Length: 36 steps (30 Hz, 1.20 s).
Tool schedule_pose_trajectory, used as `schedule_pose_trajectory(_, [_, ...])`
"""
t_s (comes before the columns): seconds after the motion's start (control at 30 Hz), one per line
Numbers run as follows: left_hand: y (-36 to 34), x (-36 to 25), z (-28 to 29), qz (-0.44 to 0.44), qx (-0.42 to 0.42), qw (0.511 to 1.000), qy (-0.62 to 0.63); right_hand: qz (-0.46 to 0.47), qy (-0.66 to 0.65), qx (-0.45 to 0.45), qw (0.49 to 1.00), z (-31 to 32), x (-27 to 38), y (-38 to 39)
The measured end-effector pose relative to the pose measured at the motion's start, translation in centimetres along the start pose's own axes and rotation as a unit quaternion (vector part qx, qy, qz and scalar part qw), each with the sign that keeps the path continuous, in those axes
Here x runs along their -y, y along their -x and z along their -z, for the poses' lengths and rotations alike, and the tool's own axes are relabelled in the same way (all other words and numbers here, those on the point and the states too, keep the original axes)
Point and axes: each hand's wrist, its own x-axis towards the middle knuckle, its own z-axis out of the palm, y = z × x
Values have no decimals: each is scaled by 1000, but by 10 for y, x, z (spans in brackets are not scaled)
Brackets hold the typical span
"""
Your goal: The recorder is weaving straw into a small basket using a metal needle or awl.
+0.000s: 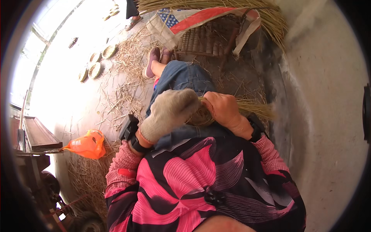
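on the lap, between both hands: straw bundle (247, 106), loose ends fanning out past the right fingers toward the wall
left hand (170, 112): in a grey knit glove, fingers curled over the near end of the bundle, closed on it
right hand (224, 110): bare, fingers folded tight around the same bundle just beside the glove, thumb side up
coil (201, 118): rounded woven straw piece tucked under both sets of fingertips, mostly hidden, touching the jeans (185, 77)
beyond the fingers: wicker chair (205, 40) with a striped cloth (193, 19) draped on it, more straw (216, 4) piled above
left of the glove: loose straw on the floor (123, 85), orange plastic bag (87, 145), round woven discs (94, 69) further out
wrists: black bands (129, 129) on both
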Motion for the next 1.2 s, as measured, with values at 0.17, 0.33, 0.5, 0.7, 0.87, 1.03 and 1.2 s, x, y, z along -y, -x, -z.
schedule_pose_trajectory(0.17, [20, -5, -19, -133, 54, 964, -222, -68, -15, 67, 995, -4, -4, 2])
schedule_pose_trajectory(0.33, [22, -7, -6, -131, 139, 955, -227, -43, -49, 73, 995, 1, -3, -1])
schedule_pose_trajectory(0.5, [21, 1, 21, -92, -124, 988, 24, -12, -69, 38, 997, 2, -6, 0])
schedule_pose_trajectory(0.7, [-2, 55, -12, 24, -6, 982, 187, 117, -53, 11, 992, 4, 5, -13])
schedule_pose_trajectory(0.87, [-30, 66, -32, -193, 20, 979, 62, 163, -41, 23, 985, 6, 6, -18])
schedule_pose_trajectory(1.03, [-69, 96, -31, 105, -139, 523, 834, 178, -51, 16, 983, 12, -1, -29])
schedule_pose_trajectory(1.2, [-34, 56, 6, 2, -93, 734, 673, 100, -105, 90, 985, 20, -24, -29])
